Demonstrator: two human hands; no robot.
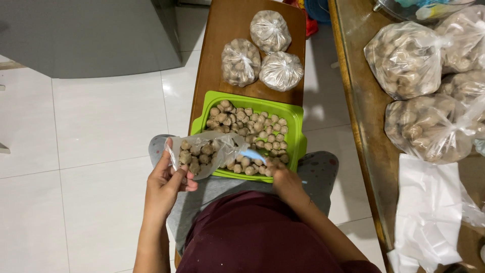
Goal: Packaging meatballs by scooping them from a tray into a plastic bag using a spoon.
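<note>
Head view: left hand (166, 184) grips the open bag (202, 154) just left of the tray (295, 146), where the right hand (283, 179) closes on meatballs (247, 129).

The light is even and fairly bright, indoor and from above, with a warm cast. The white floor tiles (91, 126) carry soft pale reflections, and a brighter patch lies on the floor near the wooden bench (222, 30). Glare streaks the glass tabletop (364, 101) and glints off the tied plastic bags (409, 60) (the nearest ones look slightly soft). Shadows are faint and short. The right hand (280, 179) shows slight motion blur. Straight edges bend a little toward the corners.
</note>
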